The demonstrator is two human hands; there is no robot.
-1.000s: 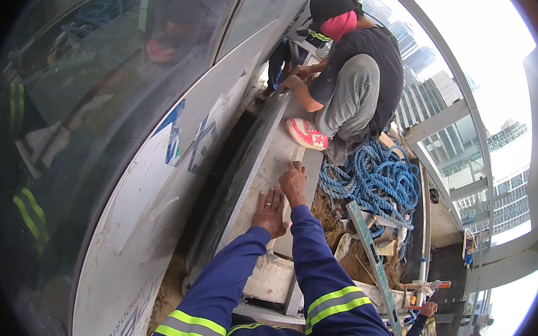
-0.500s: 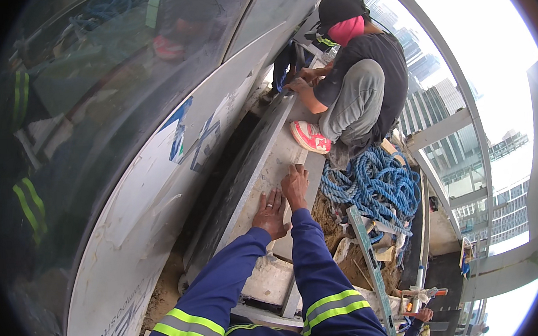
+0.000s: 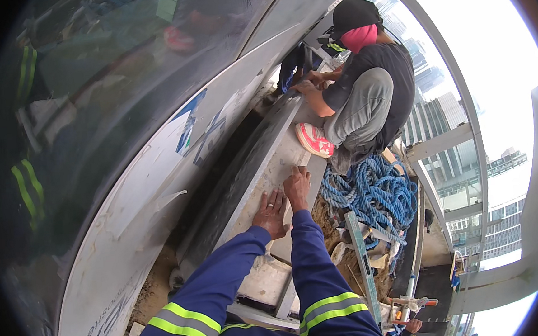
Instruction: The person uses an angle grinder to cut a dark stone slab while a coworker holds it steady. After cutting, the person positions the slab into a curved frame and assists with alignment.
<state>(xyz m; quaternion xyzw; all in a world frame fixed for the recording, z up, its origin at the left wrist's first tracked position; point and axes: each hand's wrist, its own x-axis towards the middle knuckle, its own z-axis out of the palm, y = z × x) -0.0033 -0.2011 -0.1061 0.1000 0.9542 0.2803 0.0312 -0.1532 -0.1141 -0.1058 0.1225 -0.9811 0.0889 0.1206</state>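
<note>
My left hand [image 3: 271, 215] lies palm down on a long, pale grey slab [image 3: 276, 167], its fingers stretched and a ring on one of them. Just beyond and to its right, my right hand [image 3: 297, 188] rests on the same slab with its fingers bent under. Whatever those fingertips grip, if anything, is hidden. A dark raised edge [image 3: 245, 185] runs along the slab's left side. Farther along, a person [image 3: 370, 92] in a dark shirt and grey trousers squats on the slab, both hands at its far edge.
A curved panel wall [image 3: 151, 182] with peeling film rises on the left. Coiled blue rope [image 3: 377, 191] lies on the right, beside a long metal level [image 3: 363, 264] and sandy debris. Another person's hand [image 3: 413, 325] shows at lower right. Grey framing [image 3: 442, 142] stands before tall buildings.
The view has shifted slightly, so the squatting person appears a little farther right and lower. Both my hands stay in nearly the same place on the slab.
</note>
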